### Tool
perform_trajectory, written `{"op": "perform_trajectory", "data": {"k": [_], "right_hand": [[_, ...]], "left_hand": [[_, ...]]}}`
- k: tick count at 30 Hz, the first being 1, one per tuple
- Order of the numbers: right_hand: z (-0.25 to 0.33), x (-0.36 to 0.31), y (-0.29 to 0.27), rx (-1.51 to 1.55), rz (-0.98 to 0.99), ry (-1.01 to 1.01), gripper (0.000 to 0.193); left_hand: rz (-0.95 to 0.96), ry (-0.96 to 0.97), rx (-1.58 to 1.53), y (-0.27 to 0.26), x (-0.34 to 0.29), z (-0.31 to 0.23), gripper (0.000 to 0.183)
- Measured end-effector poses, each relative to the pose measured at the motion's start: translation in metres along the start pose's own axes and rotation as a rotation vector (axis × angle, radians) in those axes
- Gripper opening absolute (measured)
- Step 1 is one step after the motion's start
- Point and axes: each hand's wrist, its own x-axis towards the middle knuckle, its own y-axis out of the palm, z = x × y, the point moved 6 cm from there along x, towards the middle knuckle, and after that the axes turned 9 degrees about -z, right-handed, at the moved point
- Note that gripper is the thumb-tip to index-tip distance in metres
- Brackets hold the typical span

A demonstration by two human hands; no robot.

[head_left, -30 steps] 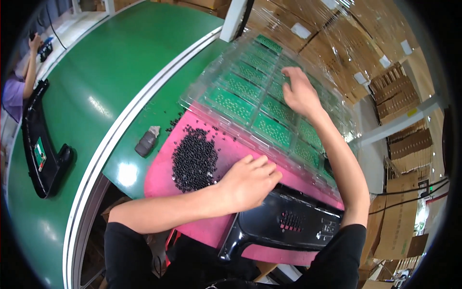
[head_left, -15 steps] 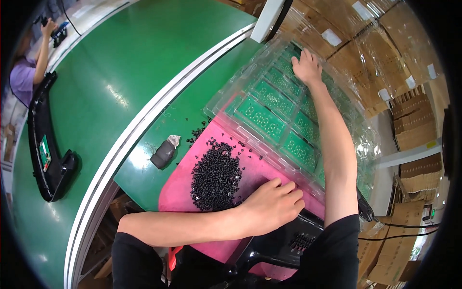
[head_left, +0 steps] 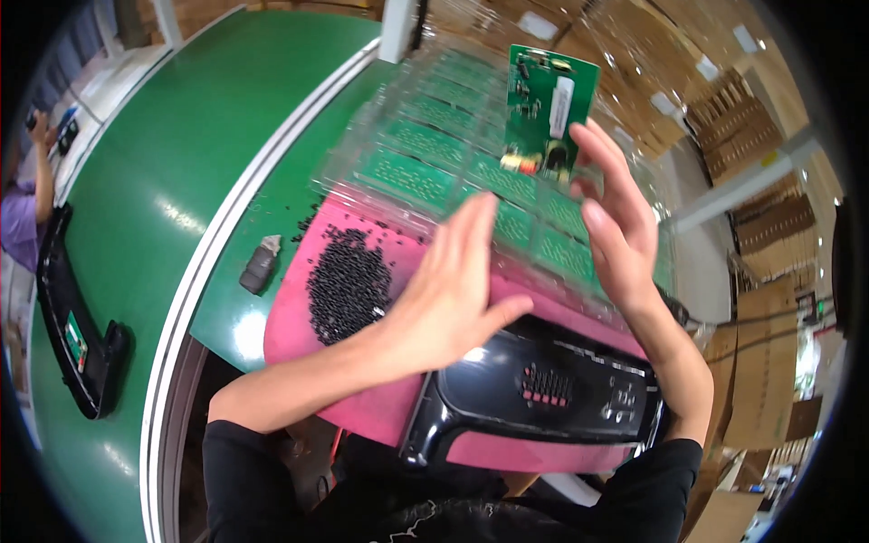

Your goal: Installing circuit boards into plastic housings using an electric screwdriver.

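A: Where's the circuit board [head_left: 546, 113] relative to the grip?

B: It stands upright at the fingertips of the right hand [head_left: 615, 217], raised above the clear plastic tray [head_left: 407, 136]. The board is green, with a white oblong label on its upper right and small parts near its lower edge. The fingertips touch its lower right side

A: And the left hand [head_left: 448, 303]?

B: Just beside the right one, lower and to its left, palm facing the right hand. It isn't touching the board

A: How open is each grip?

B: The right fingers are stretched almost straight, only their tips holding the board. The left hand is open flat with fingers together, holding nothing

A: What lies below?

B: The tray holds rows of green boards in its pockets and rests partly on a pink mat [head_left: 290, 326]. A heap of small black bits [head_left: 348, 285] sits on the mat, left of the left hand. Nearer the person lies a glossy black housing [head_left: 543, 389] with a red grille

A: Farther out?

B: A small grey piece [head_left: 259, 265] lies on the green tabletop [head_left: 181, 163], left of the mat. Brown cardboard boxes [head_left: 769, 226] are stacked at the right. At far left another person's arm [head_left: 41, 172] shows above a long black housing [head_left: 68, 335]
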Motion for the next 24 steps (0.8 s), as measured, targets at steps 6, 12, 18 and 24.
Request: {"op": "perform_trajectory", "data": {"k": [6,12,18,24], "right_hand": [[0.046,-0.128,-0.009,0.381,0.073,0.088,0.071],[0.075,-0.198,-0.045,-0.509,-0.156,-0.274,0.086],[0.092,-0.256,-0.038,-0.665,-0.118,-0.219,0.040],[0.077,-0.282,-0.048,-0.473,-0.191,0.063,0.031]], "left_hand": [[0.405,-0.346,-1.173,0.023,-0.019,-0.033,0.054],[0.988,-0.130,-0.509,0.034,-0.050,-0.071,0.039],[1.324,0.083,-0.372,0.045,-0.070,-0.114,0.045],[1.196,0.136,-0.345,0.045,-0.080,-0.105,0.037]]}}
